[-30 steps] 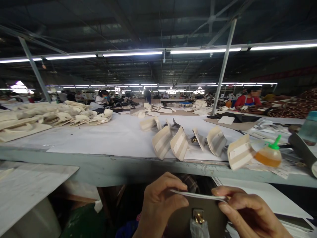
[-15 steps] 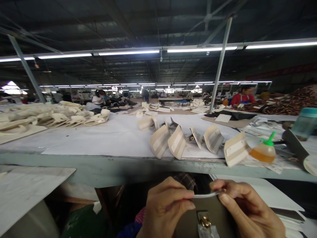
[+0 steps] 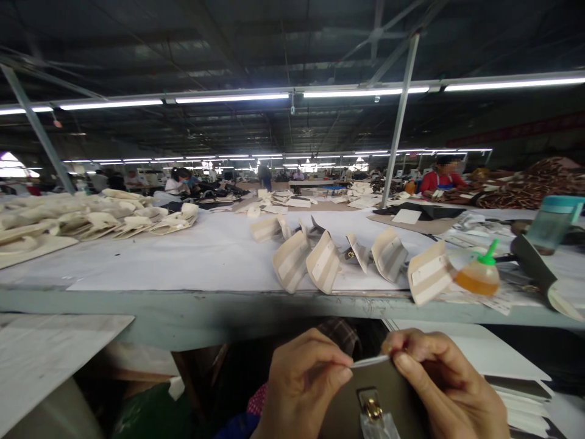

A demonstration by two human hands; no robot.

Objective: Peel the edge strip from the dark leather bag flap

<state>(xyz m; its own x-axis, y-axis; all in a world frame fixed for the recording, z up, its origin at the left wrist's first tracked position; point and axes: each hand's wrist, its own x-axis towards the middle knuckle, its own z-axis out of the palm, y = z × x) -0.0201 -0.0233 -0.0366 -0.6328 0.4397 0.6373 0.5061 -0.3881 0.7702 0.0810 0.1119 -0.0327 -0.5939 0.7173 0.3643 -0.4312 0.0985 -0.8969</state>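
Low in the head view, my left hand [image 3: 304,381] and my right hand [image 3: 450,384] pinch the top edge of an olive-grey leather flap [image 3: 365,411]. A gold metal clasp [image 3: 371,407] wrapped in clear film sits on the flap between my hands. My left thumb and forefinger press on the flap's upper left corner. On the right corner, my right fingers curl over the edge. The flap's lower part runs out of the picture.
A long grey worktable [image 3: 192,308] covered with white paper crosses in front of me. Several cream folded flaps [image 3: 324,262] stand on it. An orange glue bottle with a green nozzle [image 3: 478,274] and a teal cup [image 3: 551,222] are at the right. Other workers sit farther back.
My hands have drawn closer together on the flap's top edge and the flap has tilted more upright. The view has shifted slightly right.
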